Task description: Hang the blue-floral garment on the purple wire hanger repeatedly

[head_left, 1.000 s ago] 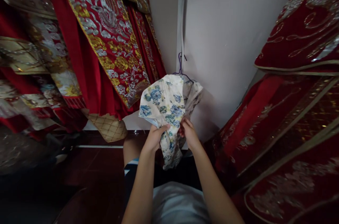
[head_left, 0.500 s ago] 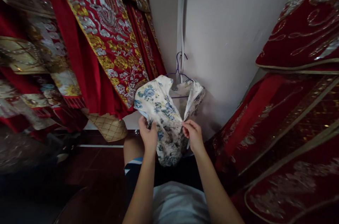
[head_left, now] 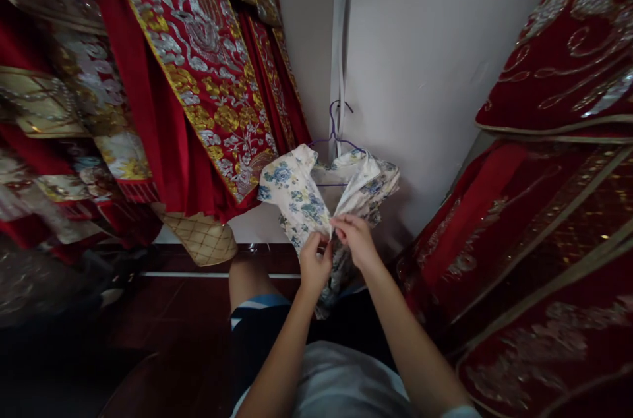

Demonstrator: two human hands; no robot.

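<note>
A white short-sleeved garment with blue and yellow flowers, perhaps a blouse or dress [head_left: 299, 197], hangs in front of me on a thin purple hanger [head_left: 332, 124]. Its neckline falls open in a V. At the bottom of that V, my left hand [head_left: 315, 261] pinches the front edge of the cloth. Close beside it, slightly higher, my right hand [head_left: 355, 238] pinches the opposite edge with thumb and fingertips. Any button or fastener between the fingers is too small to make out. The lower part of the garment drops behind my hands toward my lap.
Red embroidered costumes [head_left: 198, 42] with gold and silver patterns hang at the left. More dark red costumes [head_left: 554, 101] fill the right side. A pale wall [head_left: 410, 42] with a vertical white pipe or strip [head_left: 341, 29] stands behind the hanger. Dark reddish floor tiles [head_left: 173, 312] lie below.
My left hand has moved right from the garment's side to its front opening, beside my right hand. The right hand has shifted slightly left and up, and the garment hangs more spread out.
</note>
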